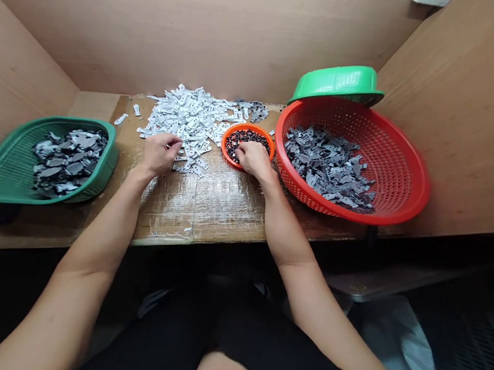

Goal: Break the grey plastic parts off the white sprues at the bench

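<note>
Right hand (pixel 255 159) in orange bowl (pixel 247 127), fingers buried in dark bits (pixel 234 142), grip can't tell. Left hand (pixel 159 154) fingers curled narrow beside pale pieces (pixel 188 112), contents unclear. Table (pixel 227 200) shiny, wooden wall (pixel 194 28) behind.

no readable lettering, no legible labels, brands, numbers or signs

Pale wooden walls (pixel 203 29), brown worktop (pixel 226 206)

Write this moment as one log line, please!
left hand: beside pale pieces, grip unclear | right hand: fingers in orange bowl, at dark bits | dark green basket: left, dark pieces | red basket: right, grey pieces
</note>
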Motion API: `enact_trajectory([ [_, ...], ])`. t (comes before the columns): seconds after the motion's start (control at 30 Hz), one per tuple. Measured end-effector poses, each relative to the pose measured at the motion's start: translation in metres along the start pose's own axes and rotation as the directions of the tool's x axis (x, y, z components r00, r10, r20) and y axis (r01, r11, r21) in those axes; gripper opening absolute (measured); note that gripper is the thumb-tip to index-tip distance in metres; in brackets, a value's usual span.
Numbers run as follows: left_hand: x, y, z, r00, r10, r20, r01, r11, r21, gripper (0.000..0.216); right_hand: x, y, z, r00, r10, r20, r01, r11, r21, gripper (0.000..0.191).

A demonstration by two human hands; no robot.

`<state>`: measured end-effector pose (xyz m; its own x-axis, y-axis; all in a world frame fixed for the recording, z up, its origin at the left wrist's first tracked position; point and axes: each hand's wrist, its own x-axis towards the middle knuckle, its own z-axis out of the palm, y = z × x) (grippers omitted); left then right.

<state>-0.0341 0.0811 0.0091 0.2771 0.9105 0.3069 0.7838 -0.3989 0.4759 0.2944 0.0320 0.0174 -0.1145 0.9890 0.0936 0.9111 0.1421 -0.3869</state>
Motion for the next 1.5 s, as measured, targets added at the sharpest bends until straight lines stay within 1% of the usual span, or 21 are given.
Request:
enact_trajectory([
  [0.07,0.0,0.005,-0.002,0.996,0.028,0.085,-0.028,1.0,0.001,0.024,-0.002,0.004,-0.002,0.999,-0.03,0.046,0.028,0.998,0.059,0.024],
  [0.17,-0.001,0.013,0.001,0.972,0.098,0.216,-0.107,0.994,0.029,0.028,-0.003,0.011,-0.003,0.991,-0.042,0.13,0.029,0.995,0.099,0.013],
  [0.23,-0.001,0.016,0.005,0.959,0.091,0.267,-0.118,0.989,0.087,0.028,-0.002,0.015,-0.002,0.989,-0.044,0.142,0.029,0.994,0.104,0.015],
  [0.33,-0.001,0.016,0.013,0.951,0.05,0.306,-0.099,0.985,0.144,0.027,0.0,0.018,-0.002,0.984,-0.077,0.162,0.054,0.988,0.142,0.02],
  [0.4,-0.002,0.013,0.019,0.95,0.05,0.31,-0.095,0.987,0.13,0.026,0.001,0.02,-0.003,0.979,-0.095,0.183,0.063,0.983,0.173,0.02],
  [0.5,-0.004,0.009,0.027,0.954,0.063,0.293,-0.083,0.995,0.055,0.019,0.001,0.022,-0.005,0.973,-0.109,0.203,0.069,0.978,0.196,0.019],
  [0.63,-0.009,0.01,0.03,0.974,0.08,0.214,-0.063,0.994,-0.087,0.014,0.001,0.02,-0.002,0.981,-0.087,0.171,0.056,0.982,0.181,0.016],
  [0.67,-0.01,0.012,0.029,0.981,0.064,0.185,-0.041,0.991,-0.125,0.014,0.001,0.018,0.0,0.984,-0.083,0.156,0.055,0.983,0.177,0.017],
  [0.73,-0.013,0.016,0.024,0.992,-0.019,0.128,0.046,0.976,-0.212,0.015,0.001,0.014,0.003,0.988,-0.089,0.127,0.067,0.983,0.169,0.017],
  [0.77,-0.014,0.019,0.021,0.991,-0.079,0.108,0.105,0.958,-0.268,0.016,0.002,0.012,0.005,0.988,-0.1,0.117,0.08,0.984,0.162,0.016],
  [0.83,-0.015,0.023,0.015,0.975,-0.191,0.115,0.222,0.885,-0.41,0.018,0.002,0.009,0.009,0.986,-0.128,0.105,0.111,0.983,0.149,0.015],
  [0.93,-0.013,0.027,0.01,0.935,-0.3,0.189,0.35,0.698,-0.625,0.02,0.002,0.009,0.011,0.985,-0.147,0.086,0.134,0.981,0.14,0.019],
  [1.03,-0.011,0.028,0.007,0.898,-0.374,0.231,0.41,0.521,-0.748,0.022,0.0,0.012,0.01,0.984,-0.166,0.072,0.154,0.978,0.142,0.02],
  [1.1,-0.01,0.028,0.004,0.88,-0.4,0.258,0.431,0.439,-0.788,0.023,-0.002,0.014,0.008,0.973,-0.214,0.085,0.2,0.968,0.152,0.019],
  [1.17,-0.01,0.028,0.001,0.869,-0.404,0.285,0.443,0.381,-0.812,0.024,-0.004,0.017,0.008,0.964,-0.24,0.111,0.22,0.961,0.17,0.016],
  [1.27,-0.011,0.029,-0.002,0.867,-0.396,0.302,0.442,0.334,-0.832,0.024,-0.004,0.022,0.011,0.973,-0.2,0.116,0.175,0.965,0.196,0.015],
  [1.37,-0.012,0.029,-0.002,0.872,-0.387,0.301,0.438,0.34,-0.832,0.023,-0.003,0.022,0.012,0.991,-0.135,0.014,0.129,0.969,0.212,0.015],
  [1.43,-0.012,0.029,-0.001,0.874,-0.381,0.302,0.441,0.359,-0.823,0.023,0.0,0.013,0.01,0.994,-0.082,-0.066,0.096,0.964,0.246,0.013],
  [1.5,-0.012,0.029,-0.001,0.874,-0.377,0.306,0.445,0.368,-0.817,0.023,0.004,-0.004,0.006,0.994,-0.058,-0.09,0.084,0.943,0.321,0.009],
])
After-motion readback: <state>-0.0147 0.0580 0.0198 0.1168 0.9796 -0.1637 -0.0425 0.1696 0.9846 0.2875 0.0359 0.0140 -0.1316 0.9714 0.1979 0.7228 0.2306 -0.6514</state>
